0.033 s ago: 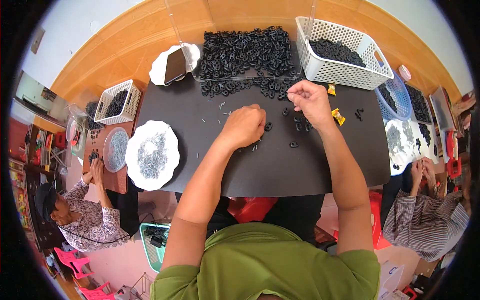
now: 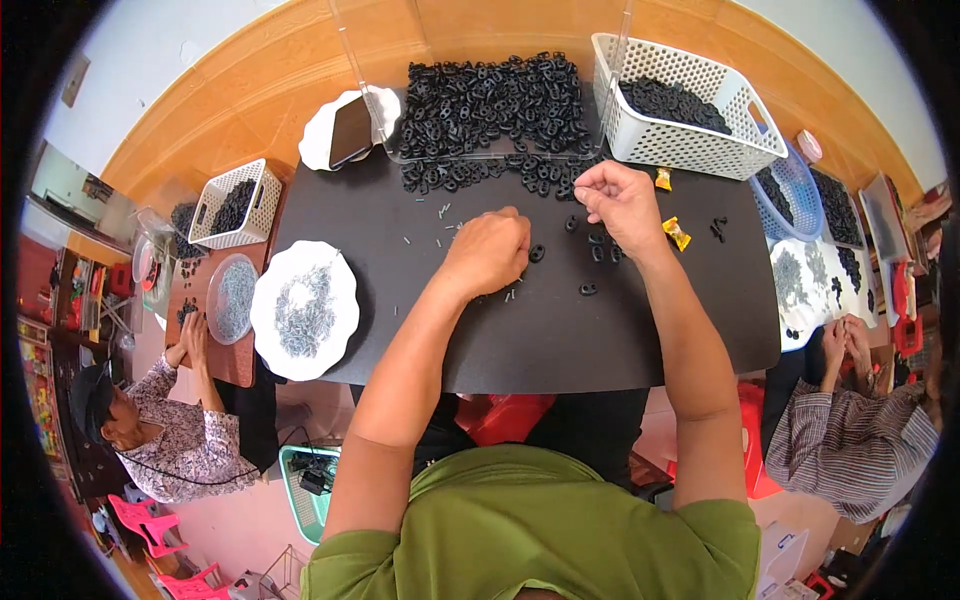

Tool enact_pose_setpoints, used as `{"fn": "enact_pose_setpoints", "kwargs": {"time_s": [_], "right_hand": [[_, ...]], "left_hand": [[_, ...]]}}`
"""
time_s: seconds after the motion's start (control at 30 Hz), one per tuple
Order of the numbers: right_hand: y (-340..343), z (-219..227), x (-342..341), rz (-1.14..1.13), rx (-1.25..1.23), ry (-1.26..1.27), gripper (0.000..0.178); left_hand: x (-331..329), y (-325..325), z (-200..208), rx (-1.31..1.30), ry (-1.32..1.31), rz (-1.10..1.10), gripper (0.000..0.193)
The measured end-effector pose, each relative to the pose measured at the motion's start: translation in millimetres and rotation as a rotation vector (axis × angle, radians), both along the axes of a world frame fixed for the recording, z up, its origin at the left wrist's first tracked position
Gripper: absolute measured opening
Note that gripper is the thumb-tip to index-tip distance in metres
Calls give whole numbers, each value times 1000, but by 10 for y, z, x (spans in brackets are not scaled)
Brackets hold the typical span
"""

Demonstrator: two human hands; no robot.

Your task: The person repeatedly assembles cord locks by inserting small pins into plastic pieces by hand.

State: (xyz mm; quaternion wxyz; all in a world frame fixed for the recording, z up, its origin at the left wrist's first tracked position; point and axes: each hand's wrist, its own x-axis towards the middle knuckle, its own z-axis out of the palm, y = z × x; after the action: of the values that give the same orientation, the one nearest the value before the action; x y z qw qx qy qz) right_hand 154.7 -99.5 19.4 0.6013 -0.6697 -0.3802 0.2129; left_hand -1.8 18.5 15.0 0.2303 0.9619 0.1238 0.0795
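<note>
My left hand [image 2: 488,248] is curled closed above the middle of the dark table. Its fingertips are turned away, so what it holds, if anything, is hidden. One small black two-holed plastic piece [image 2: 537,253] lies right beside its knuckles. My right hand [image 2: 622,205] is closed in a pinch at the near edge of a heap of such black pieces [image 2: 495,105]. Its fingertips are beside loose pieces; whether one is between them is unclear. Several more pieces [image 2: 587,289] lie under and below the right hand. Short metal pins [image 2: 445,211] are scattered left of my left hand.
A white scalloped plate [image 2: 262,305] of pins stands at left. A phone [image 2: 351,131] rests on another plate behind. The heap sits in a clear tray; a white basket [image 2: 690,148] is at back right. Yellow wrappers [image 2: 676,234] lie nearby. Two people work at side tables.
</note>
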Motion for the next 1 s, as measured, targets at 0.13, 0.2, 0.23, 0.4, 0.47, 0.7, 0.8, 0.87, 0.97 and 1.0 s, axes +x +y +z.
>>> {"fn": "enact_pose_setpoints", "kwargs": {"time_s": [0.13,0.2,0.23,0.4,0.47,0.7,0.8,0.87,0.97,1.0], "right_hand": [[3,2,-38,27,0,77,4],[8,-4,-54,45,22,129,4],[12,-7,-61,57,23,154,5],[25,-45,-59,70,-3,94,5],[27,-60,-49,73,-9,93,5],[39,-76,-70,78,-11,72,5],[33,-67,-86,78,1,60,5],[36,-78,-81,93,28,84,5],[22,-32,-103,84,11,67,5],[19,-32,-97,80,12,65,5]], "left_hand": [[13,59,-11,-14,-50,21,4],[21,94,-17,-135,-108,50,6],[16,106,-5,-136,-108,50,6],[-26,94,33,20,-42,-8,4],[-21,54,29,54,-26,-19,5],[11,8,-18,216,-33,-4,12],[45,71,-24,98,-85,39,12],[36,102,11,17,-113,63,11],[20,137,29,-71,-163,89,9],[22,145,37,-80,-187,91,7]]}}
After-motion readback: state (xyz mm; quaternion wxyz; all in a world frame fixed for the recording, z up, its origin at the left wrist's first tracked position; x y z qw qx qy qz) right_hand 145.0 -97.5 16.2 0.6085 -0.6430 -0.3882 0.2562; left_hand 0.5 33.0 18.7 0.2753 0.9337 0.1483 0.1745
